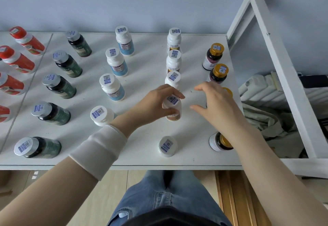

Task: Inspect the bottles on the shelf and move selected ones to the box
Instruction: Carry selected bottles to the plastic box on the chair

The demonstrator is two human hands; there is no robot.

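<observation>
Left hand [156, 101] grips a white-capped bottle [172, 108] on the shelf [142, 161]; right hand [214, 105] hovers beside it, fingers spread. Label unreadable.

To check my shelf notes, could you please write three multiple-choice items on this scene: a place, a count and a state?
1. Where is the white-capped bottle that the left hand grips? A among the red bottles; B in line with the white-capped, brown-labelled bottles; C on the floor.
2. How many silver-capped green bottles are on the shelf? A three; B five; C eight.
3. How is the right hand? A gripping a gold cap; B out of view; C open, holding nothing.
Answers: 1 B, its like stand behind and in front of it; 2 B, five form one column; 3 C, its fingers are spread beside the bottle.
</observation>
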